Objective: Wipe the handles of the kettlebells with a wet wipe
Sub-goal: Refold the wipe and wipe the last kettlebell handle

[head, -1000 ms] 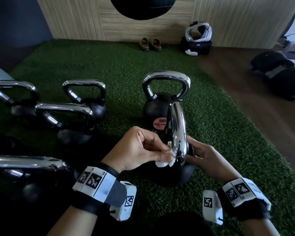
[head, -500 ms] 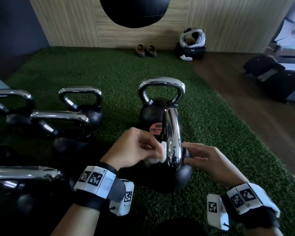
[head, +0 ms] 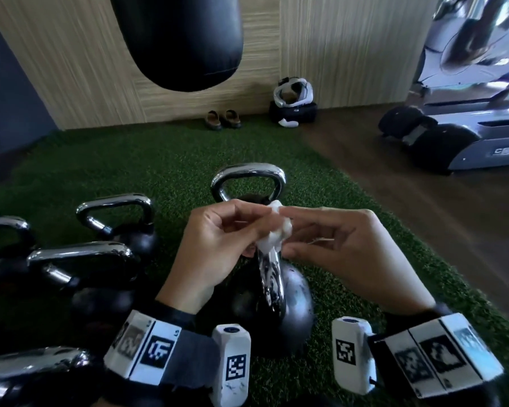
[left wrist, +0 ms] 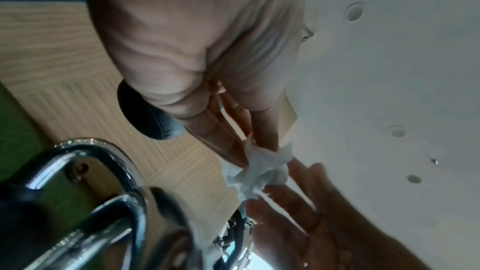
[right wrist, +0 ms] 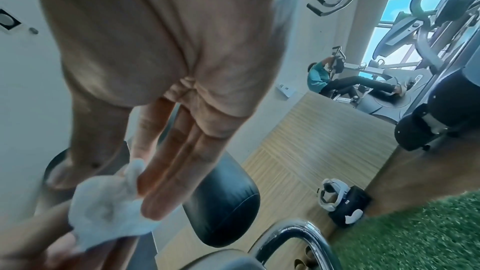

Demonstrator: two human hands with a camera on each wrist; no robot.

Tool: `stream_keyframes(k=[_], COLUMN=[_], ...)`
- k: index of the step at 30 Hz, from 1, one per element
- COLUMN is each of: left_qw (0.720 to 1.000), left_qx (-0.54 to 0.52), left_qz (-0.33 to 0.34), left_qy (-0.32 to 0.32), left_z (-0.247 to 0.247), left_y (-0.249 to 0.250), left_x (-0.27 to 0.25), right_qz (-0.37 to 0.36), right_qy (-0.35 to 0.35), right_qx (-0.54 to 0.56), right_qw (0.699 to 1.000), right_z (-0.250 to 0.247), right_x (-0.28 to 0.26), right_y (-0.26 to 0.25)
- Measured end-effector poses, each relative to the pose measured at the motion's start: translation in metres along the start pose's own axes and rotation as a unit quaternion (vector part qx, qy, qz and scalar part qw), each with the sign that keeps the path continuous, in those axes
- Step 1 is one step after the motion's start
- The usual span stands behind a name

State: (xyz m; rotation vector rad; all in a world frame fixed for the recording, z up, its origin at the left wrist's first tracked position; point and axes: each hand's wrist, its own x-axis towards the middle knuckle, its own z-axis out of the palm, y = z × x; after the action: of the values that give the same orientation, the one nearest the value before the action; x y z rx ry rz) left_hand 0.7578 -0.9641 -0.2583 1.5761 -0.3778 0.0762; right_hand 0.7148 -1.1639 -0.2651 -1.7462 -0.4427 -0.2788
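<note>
A crumpled white wet wipe (head: 276,230) is held between both hands, just above the top of the near kettlebell's chrome handle (head: 272,280). My left hand (head: 247,230) pinches it from the left with curled fingers. From the right, my right hand (head: 294,233) pinches it between index finger and thumb. The near kettlebell's black body (head: 294,312) sits on the turf under my wrists. A second kettlebell's handle (head: 249,177) stands behind the hands. The left wrist view shows the wipe (left wrist: 262,169) at my left fingertips. In the right wrist view the wipe (right wrist: 103,213) lies between thumb and fingers.
Several more chrome-handled kettlebells (head: 83,259) crowd the green turf (head: 159,160) on the left. A black punching bag (head: 177,39) hangs ahead. Sandals (head: 224,118) and a headset on a black bag (head: 293,104) lie by the wall. A treadmill (head: 467,127) stands on the wood floor at right.
Both hands rose from the lower part of the near handle to above its top. The right hand left the kettlebell's side and took hold of the wipe with the left.
</note>
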Motion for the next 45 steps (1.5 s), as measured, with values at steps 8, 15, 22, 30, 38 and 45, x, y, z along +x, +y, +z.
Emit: stream_keyframes(k=[8, 15, 22, 30, 38, 45], left_qw=[0.997, 0.928, 0.900, 0.929, 0.962, 0.954], left_qx=[-0.041, 0.315, 0.431, 0.347, 0.215, 0.243], left_qz=[-0.049, -0.066, -0.034, 0.128, 0.155, 0.158], left_qy=[-0.051, -0.190, -0.056, -0.025, -0.070, -0.072], left_z=[-0.001, -0.034, 0.025, 0.011, -0.013, -0.011], left_y=[0.004, -0.113, -0.159, -0.171, -0.160, -0.155], left_x=[-0.008, -0.027, -0.051, -0.039, -0.035, -0.032], right_qz=[0.028, 0.130, 0.232, 0.220, 0.230, 0.174], right_qy=[0.091, 0.139, 0.123, 0.075, 0.078, 0.163], right_qx=[-0.021, 0.009, -0.113, -0.121, -0.173, -0.134], right_qw=[0.995, 0.982, 0.958, 0.965, 0.955, 0.962], right_z=[-0.001, -0.021, -0.008, 0.014, 0.026, 0.025], right_x=[0.000, 0.000, 0.016, 0.041, 0.046, 0.057], right_y=[0.017, 0.060, 0.121, 0.130, 0.136, 0.133])
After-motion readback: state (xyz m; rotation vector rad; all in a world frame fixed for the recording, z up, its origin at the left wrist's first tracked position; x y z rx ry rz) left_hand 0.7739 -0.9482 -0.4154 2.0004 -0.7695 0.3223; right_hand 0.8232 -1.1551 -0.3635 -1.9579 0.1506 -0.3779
